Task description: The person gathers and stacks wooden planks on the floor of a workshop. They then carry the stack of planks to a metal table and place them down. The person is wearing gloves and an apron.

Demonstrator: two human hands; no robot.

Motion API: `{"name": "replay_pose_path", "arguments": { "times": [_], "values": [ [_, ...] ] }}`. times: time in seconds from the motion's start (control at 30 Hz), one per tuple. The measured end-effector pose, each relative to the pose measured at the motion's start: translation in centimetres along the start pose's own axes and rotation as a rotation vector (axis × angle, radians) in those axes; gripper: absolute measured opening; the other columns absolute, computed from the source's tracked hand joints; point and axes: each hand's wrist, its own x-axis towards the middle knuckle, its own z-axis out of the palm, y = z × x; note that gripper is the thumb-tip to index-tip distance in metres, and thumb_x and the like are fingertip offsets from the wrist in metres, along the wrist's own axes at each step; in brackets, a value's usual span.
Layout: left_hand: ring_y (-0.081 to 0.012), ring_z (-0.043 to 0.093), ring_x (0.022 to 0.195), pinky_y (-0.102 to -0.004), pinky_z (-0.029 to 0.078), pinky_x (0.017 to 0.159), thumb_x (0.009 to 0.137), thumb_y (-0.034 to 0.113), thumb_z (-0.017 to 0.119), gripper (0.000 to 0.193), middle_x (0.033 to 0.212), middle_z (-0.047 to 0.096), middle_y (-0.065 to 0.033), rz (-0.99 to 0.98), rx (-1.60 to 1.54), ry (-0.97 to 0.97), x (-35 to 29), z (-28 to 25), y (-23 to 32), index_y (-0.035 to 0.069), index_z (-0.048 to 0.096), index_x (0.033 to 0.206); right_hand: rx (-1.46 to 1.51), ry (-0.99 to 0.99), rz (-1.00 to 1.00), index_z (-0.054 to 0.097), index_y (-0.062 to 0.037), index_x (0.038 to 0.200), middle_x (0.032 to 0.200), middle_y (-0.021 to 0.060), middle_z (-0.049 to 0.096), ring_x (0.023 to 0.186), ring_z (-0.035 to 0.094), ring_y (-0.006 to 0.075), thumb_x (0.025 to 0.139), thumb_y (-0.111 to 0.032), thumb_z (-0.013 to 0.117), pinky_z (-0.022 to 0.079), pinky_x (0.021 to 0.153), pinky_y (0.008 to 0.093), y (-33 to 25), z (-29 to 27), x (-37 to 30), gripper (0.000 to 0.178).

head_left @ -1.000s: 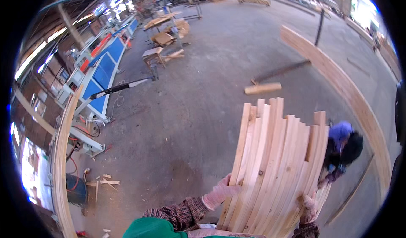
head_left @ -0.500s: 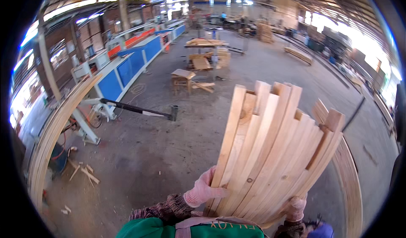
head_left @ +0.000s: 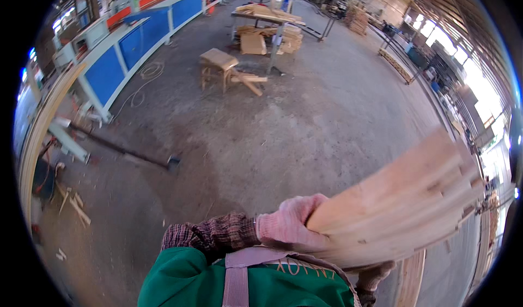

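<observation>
A thick bundle of pale wooden strips (head_left: 400, 203) lies across my front, tilted out to the right and smeared by motion. My left hand (head_left: 294, 222), in a pink knit glove, is closed round the near left edge of the bundle. Under its lower side, my right hand (head_left: 377, 274) supports the strips; its fingers are mostly hidden by the wood, with only the gloved wrist and cuff showing plainly.
Long boards (head_left: 411, 277) lie low at the right, below the bundle. At left stand a blue-panelled machine (head_left: 133, 42), a dark bar (head_left: 120, 149) jutting out and long curved strips (head_left: 35, 138). Ahead are a small wooden stool (head_left: 219, 60) and a table (head_left: 256, 17) with stacked wood.
The bundle has swung from nearly upright to leaning right, with both hands still at it. My view has turned downward, and the stool and table appear nearer.
</observation>
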Motion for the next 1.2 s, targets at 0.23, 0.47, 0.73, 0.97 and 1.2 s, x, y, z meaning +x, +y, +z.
{"name": "replay_pose_path", "arguments": {
  "times": [0.23,0.47,0.73,0.97,1.2],
  "values": [
    [-0.0106,0.063,0.106,-0.0306,0.052,0.092,0.073,0.020,0.090,0.065,0.113,0.071,-0.0041,0.121,0.262,-0.138,19.6,-7.7,3.6,0.004,0.059,0.127,0.012,0.227,-0.040,0.036,0.0004,0.151,0.145,0.0157,0.051,0.129,0.052,0.0300,0.097,-0.049,0.061,0.046,0.107,0.0487,5.0,3.7,17.3,0.078],
    [-0.0103,0.060,0.109,-0.0311,0.050,0.096,0.070,0.023,0.093,0.075,0.119,0.068,-0.0051,0.066,0.227,0.087,39.2,-22.6,6.2,0.000,0.055,0.131,-0.040,0.025,-0.061,0.035,-0.0003,0.152,0.145,0.0151,0.051,0.129,0.052,0.0301,0.094,-0.049,0.065,0.046,0.107,0.0486,10.0,12.8,47.9,0.081],
    [-0.0098,0.056,0.115,-0.0307,0.047,0.100,0.071,0.023,0.094,0.082,0.125,0.065,-0.0026,0.087,0.167,0.136,72.6,-40.7,6.0,0.001,0.052,0.137,-0.061,0.029,-0.096,0.035,-0.0010,0.152,0.145,0.0145,0.051,0.129,0.052,0.0303,0.091,-0.049,0.069,0.046,0.107,0.0485,18.6,19.9,86.1,0.085],
    [-0.0092,0.055,0.118,-0.0306,0.046,0.102,0.071,0.021,0.095,0.083,0.128,0.064,-0.0038,0.085,-0.060,-0.100,105.5,-50.6,5.7,0.000,0.051,0.138,-0.049,0.250,-0.089,0.034,-0.0017,0.153,0.145,0.0139,0.051,0.129,0.052,0.0305,0.088,-0.049,0.073,0.046,0.107,0.0484,22.0,19.0,110.4,0.089],
    [-0.0124,0.054,0.124,-0.0326,0.044,0.107,0.069,0.020,0.096,0.093,0.138,0.060,-0.0058,0.117,0.006,-0.016,135.6,-61.4,7.0,-0.002,0.046,0.144,0.000,0.237,-0.081,0.034,-0.0023,0.153,0.144,0.0133,0.051,0.129,0.052,0.0306,0.086,-0.049,0.076,0.046,0.107,0.0483,30.3,20.0,142.3,0.092]
  ]
}}
